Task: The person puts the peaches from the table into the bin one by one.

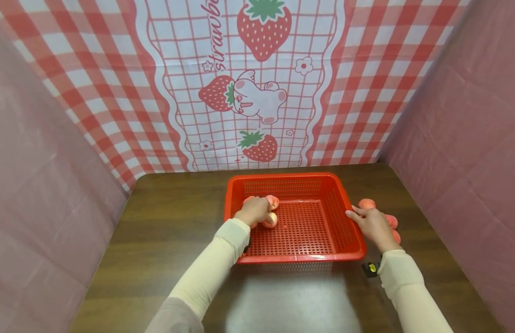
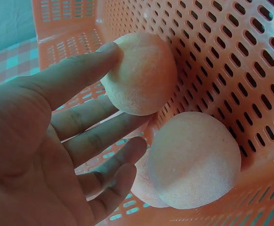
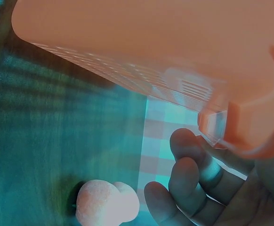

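A red plastic basket [image 1: 296,259] with slotted walls stands on the table. Inside its left part, my left hand [image 1: 254,212] pinches a peach [image 2: 139,73] between thumb and fingers. Close beside those fingers lies another peach [image 2: 196,160], with one more partly hidden behind it. In the head view a peach [image 1: 273,201] shows just past the knuckles. My right hand [image 1: 371,226] grips the basket's right rim, thumb over the edge and fingers on the outer side. Several peaches [image 1: 367,204] rest on the table to the right of that hand.
The brown wooden table [image 1: 170,231] extends around the basket. Behind it hangs a red-and-white checked cloth [image 1: 157,92] with strawberry prints. Pink curtains [image 1: 469,138] close off both sides. A small black device [image 1: 370,269] sits at the right wrist.
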`<state>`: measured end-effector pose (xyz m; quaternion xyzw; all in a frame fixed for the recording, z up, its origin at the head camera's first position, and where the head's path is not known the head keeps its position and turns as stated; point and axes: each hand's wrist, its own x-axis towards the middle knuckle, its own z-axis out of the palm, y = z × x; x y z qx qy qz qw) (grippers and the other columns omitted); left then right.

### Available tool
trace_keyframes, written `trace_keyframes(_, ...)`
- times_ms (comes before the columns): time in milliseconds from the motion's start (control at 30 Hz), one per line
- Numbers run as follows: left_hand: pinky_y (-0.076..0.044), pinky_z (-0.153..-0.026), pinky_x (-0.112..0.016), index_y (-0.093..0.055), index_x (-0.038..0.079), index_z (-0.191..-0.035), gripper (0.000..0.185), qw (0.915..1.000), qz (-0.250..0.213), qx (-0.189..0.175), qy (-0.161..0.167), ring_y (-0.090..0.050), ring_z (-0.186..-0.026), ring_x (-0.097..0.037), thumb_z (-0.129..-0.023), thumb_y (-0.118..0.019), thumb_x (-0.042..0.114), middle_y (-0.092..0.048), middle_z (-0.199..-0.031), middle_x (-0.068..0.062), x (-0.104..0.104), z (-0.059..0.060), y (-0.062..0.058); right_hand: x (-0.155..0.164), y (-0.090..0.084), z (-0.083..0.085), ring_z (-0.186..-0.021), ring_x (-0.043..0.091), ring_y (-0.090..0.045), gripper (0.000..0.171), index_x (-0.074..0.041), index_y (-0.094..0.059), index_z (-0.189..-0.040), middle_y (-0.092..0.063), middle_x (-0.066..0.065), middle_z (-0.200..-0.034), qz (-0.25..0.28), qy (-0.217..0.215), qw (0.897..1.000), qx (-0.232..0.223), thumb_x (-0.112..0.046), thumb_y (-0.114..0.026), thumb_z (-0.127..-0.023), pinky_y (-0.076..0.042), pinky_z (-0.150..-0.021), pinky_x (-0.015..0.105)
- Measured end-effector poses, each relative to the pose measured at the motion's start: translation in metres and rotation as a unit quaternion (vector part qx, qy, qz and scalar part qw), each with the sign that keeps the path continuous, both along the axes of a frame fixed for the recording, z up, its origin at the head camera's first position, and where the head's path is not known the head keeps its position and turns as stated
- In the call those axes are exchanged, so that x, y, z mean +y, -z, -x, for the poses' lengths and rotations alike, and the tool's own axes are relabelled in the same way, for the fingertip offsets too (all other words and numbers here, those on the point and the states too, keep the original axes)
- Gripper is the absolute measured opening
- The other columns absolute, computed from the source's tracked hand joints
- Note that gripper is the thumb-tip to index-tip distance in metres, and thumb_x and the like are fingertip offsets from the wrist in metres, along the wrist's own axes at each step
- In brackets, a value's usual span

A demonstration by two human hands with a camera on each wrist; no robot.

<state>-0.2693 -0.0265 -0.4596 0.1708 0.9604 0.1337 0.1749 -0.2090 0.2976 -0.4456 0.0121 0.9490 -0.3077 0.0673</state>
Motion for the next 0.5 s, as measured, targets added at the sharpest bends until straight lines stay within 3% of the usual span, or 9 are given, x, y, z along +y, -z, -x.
trace_keyframes(100, -0.048, -0.102, -0.034, -0.075, 0.015, -0.091, 0.022, 1.0000, 0.004, 0.000, -0.003, -0.066, -0.099, -0.023, -0.082, -0.078, 0.035, -0.074, -0.095, -0.003, 0.0011, -0.0003, 0.0010, -0.0001, -0.0019, 0.0000, -0.054, 0.014, -0.053, 0.060, 0.004, -0.049, -0.137, -0.067, 0.005, -0.064, -0.002, -0.001, 1.000, -0.002, -0.041, -0.055, -0.097, -0.041, -0.052, 0.028)
trace_keyframes(167, -0.047, -0.104, -0.036, -0.075, 0.014, -0.090, 0.023, 1.0000, 0.003, -0.001, -0.006, -0.066, -0.101, -0.025, -0.082, -0.078, 0.035, -0.074, -0.096, -0.004, 0.0018, -0.0006, 0.0015, 0.0000, -0.0027, 0.0002, -0.054, 0.014, -0.052, 0.059, 0.004, -0.050, -0.137, -0.067, 0.005, -0.064, -0.004, -0.001, 1.000, 0.000, -0.040, -0.056, -0.097, -0.041, -0.053, 0.028)
trace_keyframes(500, -0.051, -0.082, -0.031, -0.074, 0.014, -0.082, 0.021, 0.9999, 0.013, 0.002, -0.007, -0.065, -0.087, -0.020, -0.082, -0.078, 0.035, -0.072, -0.084, -0.002, 0.0037, -0.0017, 0.0030, 0.0015, -0.0016, 0.0001, -0.054, 0.014, -0.053, 0.062, 0.004, -0.049, -0.137, -0.066, 0.006, -0.064, -0.004, -0.001, 1.000, -0.009, -0.042, -0.056, -0.097, -0.042, -0.053, 0.027)
